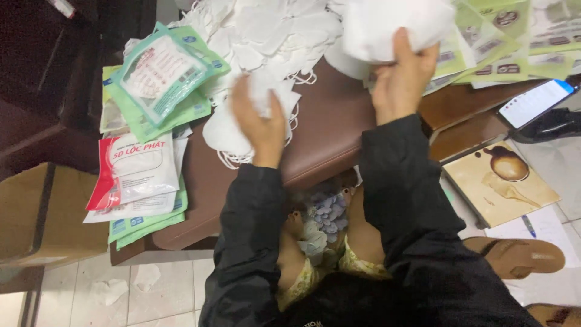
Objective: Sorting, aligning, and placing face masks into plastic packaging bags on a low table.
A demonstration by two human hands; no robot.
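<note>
On the brown stool top: left hand point(261, 124) presses flat, fingers spread, on loose white face masks point(239, 130).
Right hand point(400, 79): closed on a white mask stack point(393, 24), probably several.
Surroundings: green mask packets point(160, 75) left, phone point(535, 103) right.
Edges: bare stool surface point(330, 130) between hands; cardboard box point(42, 212) beyond left edge.

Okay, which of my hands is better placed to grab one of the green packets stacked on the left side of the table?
Left, most likely. Your left hand rests on the white face masks right beside the green packets, while your right hand is up at the far side gripping a white bundle.
</note>
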